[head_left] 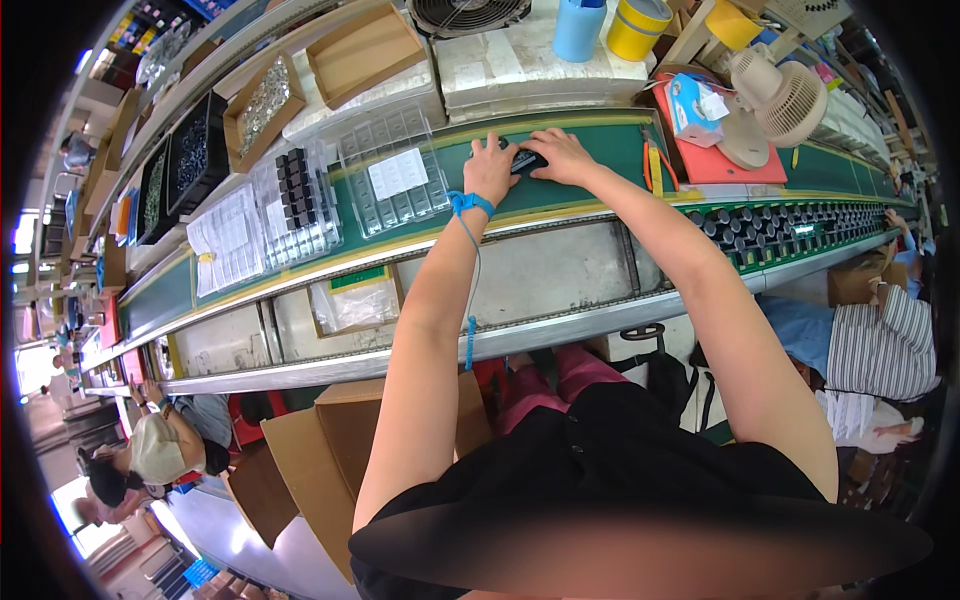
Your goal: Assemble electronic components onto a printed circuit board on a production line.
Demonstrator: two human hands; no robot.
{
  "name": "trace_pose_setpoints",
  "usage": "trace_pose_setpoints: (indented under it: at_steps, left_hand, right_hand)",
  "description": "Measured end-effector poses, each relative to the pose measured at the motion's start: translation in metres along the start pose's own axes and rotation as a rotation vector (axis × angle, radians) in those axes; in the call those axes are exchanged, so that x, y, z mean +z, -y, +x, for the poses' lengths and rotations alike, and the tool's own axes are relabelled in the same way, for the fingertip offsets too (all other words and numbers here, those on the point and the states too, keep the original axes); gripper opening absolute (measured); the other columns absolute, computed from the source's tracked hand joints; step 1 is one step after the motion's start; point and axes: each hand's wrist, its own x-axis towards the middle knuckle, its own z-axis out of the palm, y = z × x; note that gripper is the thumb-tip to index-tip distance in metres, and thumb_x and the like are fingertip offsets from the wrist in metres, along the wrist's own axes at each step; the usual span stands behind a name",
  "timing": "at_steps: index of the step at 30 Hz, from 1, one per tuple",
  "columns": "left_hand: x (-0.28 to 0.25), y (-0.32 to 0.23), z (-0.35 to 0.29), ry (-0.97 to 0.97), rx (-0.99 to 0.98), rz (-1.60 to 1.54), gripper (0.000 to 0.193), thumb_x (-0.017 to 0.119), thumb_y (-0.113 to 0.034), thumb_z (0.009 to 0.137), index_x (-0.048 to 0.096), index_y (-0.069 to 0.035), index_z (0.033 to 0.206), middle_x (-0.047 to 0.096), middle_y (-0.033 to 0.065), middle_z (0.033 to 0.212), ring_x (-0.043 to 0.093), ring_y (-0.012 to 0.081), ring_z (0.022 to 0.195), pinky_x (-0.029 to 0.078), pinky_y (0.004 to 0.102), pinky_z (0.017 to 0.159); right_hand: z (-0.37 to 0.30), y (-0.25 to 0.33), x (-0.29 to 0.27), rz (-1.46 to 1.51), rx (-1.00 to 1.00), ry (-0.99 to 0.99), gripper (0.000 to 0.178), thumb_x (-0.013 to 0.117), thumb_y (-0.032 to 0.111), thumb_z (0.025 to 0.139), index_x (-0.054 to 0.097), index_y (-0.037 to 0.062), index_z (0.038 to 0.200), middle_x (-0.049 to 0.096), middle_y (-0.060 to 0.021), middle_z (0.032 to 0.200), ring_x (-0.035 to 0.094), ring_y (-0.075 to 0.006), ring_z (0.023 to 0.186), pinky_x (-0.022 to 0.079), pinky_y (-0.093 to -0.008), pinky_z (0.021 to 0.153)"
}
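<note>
Both my arms stretch out over the green work mat (600, 135). A small black part (527, 160) lies between my hands, partly covered by my fingers, so its exact kind does not show. My left hand (489, 172) has its fingers bent over the part's left side, and a blue wrist strap (470, 204) with a cord circles that wrist. Fingers of my right hand (562, 156) curl onto its right side. Left of my hands lie a clear plastic tray (378, 210) with a white label and another clear tray (325, 228) carrying a block of black parts (296, 190).
To the right are orange-handled pliers (648, 165), a red board (735, 168) with a tissue pack (692, 110), and a fan (785, 100). Circuit boards (780, 235) with black cylindrical parts line the conveyor rail. Cardboard boxes (360, 55) stand behind; people work on both sides.
</note>
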Motion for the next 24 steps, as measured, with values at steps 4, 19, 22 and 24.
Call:
trace_pose_setpoints:
  at_steps: [4,19,22,24]
  left_hand:
    - [-0.005,-0.005,0.002,0.047,-0.025,-0.044,0.074,0.08,-0.03,0.057,0.044,-0.022,0.12,0.046,0.0099,0.114,0.051,0.033,0.099,0.054,0.0396,0.066]
    - [-0.028,-0.006,-0.05,-0.306,-0.101,-0.29,0.09,0.081,-0.035,0.055,0.035,-0.016,0.13,0.031,0.0238,0.132,0.034,0.0428,0.119,0.048,0.042,0.083]
    - [-0.063,-0.017,-0.098,-0.536,-0.165,-0.422,0.081,0.077,-0.033,0.064,0.035,-0.013,0.13,0.033,0.0242,0.128,0.034,0.0422,0.119,0.035,0.0442,0.097]
    - [-0.096,-0.013,-0.161,-0.61,-0.192,-0.541,0.08,0.076,-0.032,0.067,0.032,-0.014,0.132,0.034,0.0164,0.131,0.033,0.0399,0.12,0.032,0.0447,0.1]
  right_hand:
    - [0.014,-0.003,-0.004,-0.084,-0.045,0.027,0.044,0.072,0.022,0.069,0.057,0.0172,0.11,0.053,-0.0019,0.117,0.04,-0.0242,0.118,0.035,-0.0408,0.093]
    - [0.019,0.011,-0.026,-0.129,-0.441,0.007,0.037,0.072,0.017,0.064,0.056,0.009,0.096,0.057,-0.0091,0.097,0.051,-0.0282,0.102,0.04,-0.0404,0.085]
    - [0.015,0.011,-0.016,-0.111,-0.329,-0.038,0.038,0.073,0.018,0.065,0.057,0.0103,0.098,0.057,-0.0091,0.103,0.05,-0.0264,0.105,0.038,-0.0411,0.088]
    - [0.017,0.021,-0.022,-0.075,-0.227,0.053,0.041,0.073,0.018,0.065,0.057,0.0113,0.102,0.058,-0.0097,0.108,0.051,-0.025,0.106,0.036,-0.0426,0.09]
